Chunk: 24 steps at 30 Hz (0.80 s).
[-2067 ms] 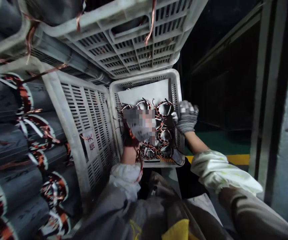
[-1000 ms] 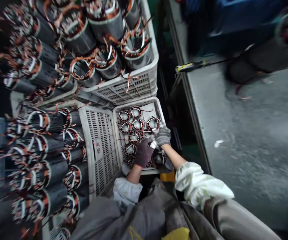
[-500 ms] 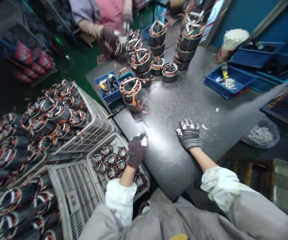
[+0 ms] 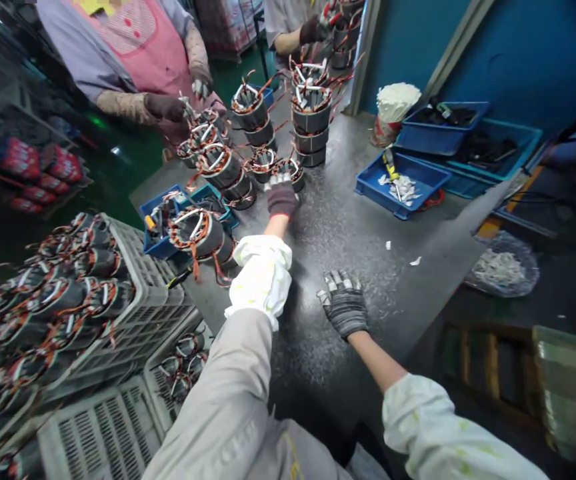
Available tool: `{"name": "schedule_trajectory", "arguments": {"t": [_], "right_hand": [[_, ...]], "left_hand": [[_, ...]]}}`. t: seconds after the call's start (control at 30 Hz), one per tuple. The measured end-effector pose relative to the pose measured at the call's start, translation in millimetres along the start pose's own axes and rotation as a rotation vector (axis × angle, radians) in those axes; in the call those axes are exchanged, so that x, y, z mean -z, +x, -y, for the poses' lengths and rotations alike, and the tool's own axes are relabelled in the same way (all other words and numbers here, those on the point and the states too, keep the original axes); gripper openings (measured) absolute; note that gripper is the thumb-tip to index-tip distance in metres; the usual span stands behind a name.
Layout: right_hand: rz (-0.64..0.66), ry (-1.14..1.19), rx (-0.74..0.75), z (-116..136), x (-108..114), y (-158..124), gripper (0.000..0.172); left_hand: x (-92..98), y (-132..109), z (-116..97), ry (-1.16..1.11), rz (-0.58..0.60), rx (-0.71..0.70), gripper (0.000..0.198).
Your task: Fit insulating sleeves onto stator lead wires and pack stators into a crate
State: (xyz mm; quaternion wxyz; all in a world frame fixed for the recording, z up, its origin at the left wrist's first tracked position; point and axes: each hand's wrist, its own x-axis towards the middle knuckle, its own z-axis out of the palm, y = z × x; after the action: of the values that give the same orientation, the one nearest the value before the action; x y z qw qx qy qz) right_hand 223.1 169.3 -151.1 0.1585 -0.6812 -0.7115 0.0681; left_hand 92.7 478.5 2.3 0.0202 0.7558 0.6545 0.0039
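My left hand point(image 4: 281, 197), in a dark glove with pale fingertips, reaches across the table to a small wire-wound motor stator point(image 4: 294, 175). Its fingers stretch over the stator's near side and cover part of it; a firm grip does not show. Beside it sits another small stator point(image 4: 262, 162). My right hand point(image 4: 344, 303), in a grey striped glove, lies flat on the metal table point(image 4: 308, 353) with fingers spread and holds nothing. Left of my left forearm, a larger stator point(image 4: 195, 230) with orange and white leads lies tilted against another.
Stacked stators point(image 4: 311, 123) stand at the back. A blue tray point(image 4: 403, 180) holds white scraps and a yellow-handled tool. Crates point(image 4: 135, 267) of stators are at left. Across the table a co-worker's gloved hand point(image 4: 165, 107) is at more stators; another person stands farther back.
My left hand has gone from above the crate of small stators to the small stator at the table's far side. My right hand stays flat on the table. The view has shifted.
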Motion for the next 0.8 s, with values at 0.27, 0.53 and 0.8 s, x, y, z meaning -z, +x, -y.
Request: {"name": "schedule_trajectory", "arguments": {"t": [0.27, 0.53, 0.8], "right_hand": [[0.037, 0.023, -0.016, 3, 5, 1, 0.054], [0.079, 0.028, -0.028, 1, 9, 2, 0.056], [0.145, -0.016, -0.072, -5, 15, 26, 0.061]], "left_hand": [[-6.0, 53, 19, 0.064, 0.094, -0.123, 0.074], [-27.8, -138, 19, -0.004, -0.061, -0.103, 0.061], [-51.3, -368, 48, -0.266, 0.147, -0.225, 0.03]]}}
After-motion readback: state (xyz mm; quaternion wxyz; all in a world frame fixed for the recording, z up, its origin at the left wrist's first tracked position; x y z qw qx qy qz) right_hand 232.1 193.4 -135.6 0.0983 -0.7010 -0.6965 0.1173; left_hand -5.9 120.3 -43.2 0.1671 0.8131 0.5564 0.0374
